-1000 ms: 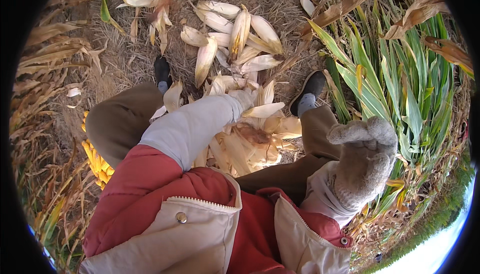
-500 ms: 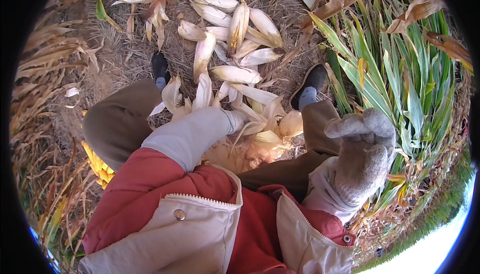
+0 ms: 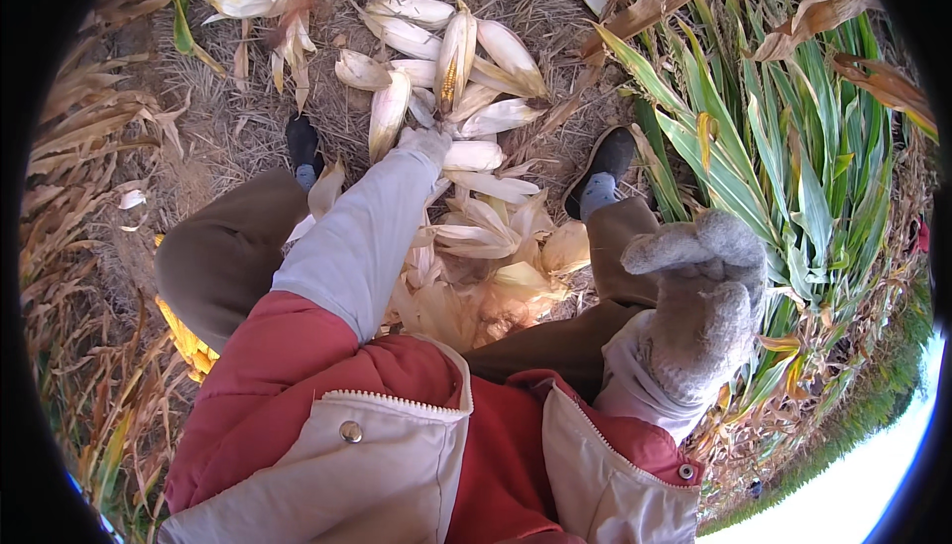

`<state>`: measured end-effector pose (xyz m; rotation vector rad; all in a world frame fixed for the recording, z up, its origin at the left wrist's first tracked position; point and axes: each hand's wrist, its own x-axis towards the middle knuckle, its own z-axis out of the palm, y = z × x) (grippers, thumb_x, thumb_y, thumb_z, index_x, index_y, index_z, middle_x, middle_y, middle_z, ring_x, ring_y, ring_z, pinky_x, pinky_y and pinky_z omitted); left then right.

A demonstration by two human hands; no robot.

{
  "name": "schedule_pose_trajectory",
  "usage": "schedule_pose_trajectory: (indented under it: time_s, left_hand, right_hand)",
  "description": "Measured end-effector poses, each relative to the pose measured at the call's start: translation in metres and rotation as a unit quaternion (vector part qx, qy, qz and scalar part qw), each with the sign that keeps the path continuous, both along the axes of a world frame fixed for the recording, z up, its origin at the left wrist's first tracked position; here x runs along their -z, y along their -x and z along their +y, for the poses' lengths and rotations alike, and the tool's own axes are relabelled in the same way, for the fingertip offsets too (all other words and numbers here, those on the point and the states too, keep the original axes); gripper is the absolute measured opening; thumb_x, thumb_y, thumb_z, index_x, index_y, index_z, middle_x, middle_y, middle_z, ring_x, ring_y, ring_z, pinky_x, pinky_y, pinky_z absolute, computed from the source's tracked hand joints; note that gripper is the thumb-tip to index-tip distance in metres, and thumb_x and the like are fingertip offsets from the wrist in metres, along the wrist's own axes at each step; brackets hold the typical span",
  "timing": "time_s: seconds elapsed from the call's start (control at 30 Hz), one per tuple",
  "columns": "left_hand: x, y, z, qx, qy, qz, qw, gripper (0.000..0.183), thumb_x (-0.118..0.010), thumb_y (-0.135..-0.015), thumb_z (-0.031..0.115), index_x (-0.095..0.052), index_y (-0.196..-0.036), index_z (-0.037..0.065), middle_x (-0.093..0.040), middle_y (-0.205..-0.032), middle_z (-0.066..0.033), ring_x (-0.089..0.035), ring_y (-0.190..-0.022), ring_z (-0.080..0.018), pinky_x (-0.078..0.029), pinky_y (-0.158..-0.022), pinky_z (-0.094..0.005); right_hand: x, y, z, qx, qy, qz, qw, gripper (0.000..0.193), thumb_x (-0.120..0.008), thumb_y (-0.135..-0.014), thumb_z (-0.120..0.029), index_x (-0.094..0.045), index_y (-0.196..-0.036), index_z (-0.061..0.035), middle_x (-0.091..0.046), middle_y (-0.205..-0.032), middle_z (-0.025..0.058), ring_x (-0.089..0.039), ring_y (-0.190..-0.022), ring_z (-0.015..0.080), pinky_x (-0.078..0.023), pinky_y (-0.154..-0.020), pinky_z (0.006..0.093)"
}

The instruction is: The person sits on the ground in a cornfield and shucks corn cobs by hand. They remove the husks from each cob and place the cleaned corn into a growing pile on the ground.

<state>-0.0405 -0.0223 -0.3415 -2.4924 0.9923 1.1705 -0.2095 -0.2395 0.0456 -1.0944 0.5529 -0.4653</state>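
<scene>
My left hand (image 3: 426, 141), in a pale glove, reaches forward to the near edge of a pile of corn ears in dry whitish husks. It is against the ear (image 3: 473, 155) lying at its right and close to an upright-lying ear (image 3: 390, 116); its fingers are too hidden to show a grip. In the pile, one ear (image 3: 456, 60) shows yellow kernels through its split husk. My right hand (image 3: 704, 296), in a fuzzy grey glove, is raised over my right thigh. Its fingers are curled in, and whatever they hold, if anything, is hidden.
Loose husks (image 3: 511, 291) lie between my legs. Bare yellow cobs (image 3: 184, 338) are heaped beside my left knee. Green and drying corn stalks (image 3: 793, 167) lie to the right, dry leaves (image 3: 84, 207) to the left. Another husk bunch (image 3: 273, 3) rests at the far left.
My left hand has moved forward from above the loose husks to the near side of the ear pile. My right hand keeps its curled pose. The view has shifted slightly.
</scene>
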Motion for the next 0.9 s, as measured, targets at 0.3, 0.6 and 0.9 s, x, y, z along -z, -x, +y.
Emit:
schedule_pose_trajectory:
  time_s: [0.3,0.6,0.9]
  left_hand:
    - [-0.149,0.01,-0.033,0.075,0.13,0.076,0.986,0.06,-0.074,-0.075,0.03,-0.055,-0.129,0.014,-0.065,-0.116,-0.0082,-0.062,-0.108,-0.0259,-0.043,-0.097,-0.045]
    - [-0.336,0.009,-0.028,0.326,0.58,-0.34,0.665,0.042,-0.065,-0.069,0.02,-0.063,-0.11,0.02,-0.065,-0.109,-0.0019,-0.062,-0.105,-0.024,-0.044,-0.098,-0.0457]
    - [-0.366,0.049,0.026,-0.454,0.729,0.192,0.474,0.04,-0.066,-0.091,0.016,-0.054,-0.125,-0.001,-0.062,-0.114,-0.0112,-0.06,-0.105,-0.0227,-0.047,-0.097,-0.0335]
  right_hand:
    - [0.012,-0.01,0.002,-0.074,0.005,0.057,0.996,0.037,-0.058,-0.095,-0.018,-0.054,-0.123,0.006,-0.067,-0.102,0.0164,-0.066,-0.087,0.0233,-0.053,-0.083,0.0362]
    - [0.052,-0.013,0.028,-0.249,-0.039,0.119,0.96,0.05,-0.066,-0.092,-0.036,-0.057,-0.126,-0.0009,-0.065,-0.112,0.009,-0.062,-0.097,0.0137,-0.05,-0.084,0.0271]
    - [0.078,0.008,0.121,-0.228,-0.286,-0.046,0.929,0.056,-0.056,-0.097,-0.042,-0.049,-0.134,-0.0007,-0.066,-0.109,0.0157,-0.068,-0.089,0.0274,-0.059,-0.074,0.0396]
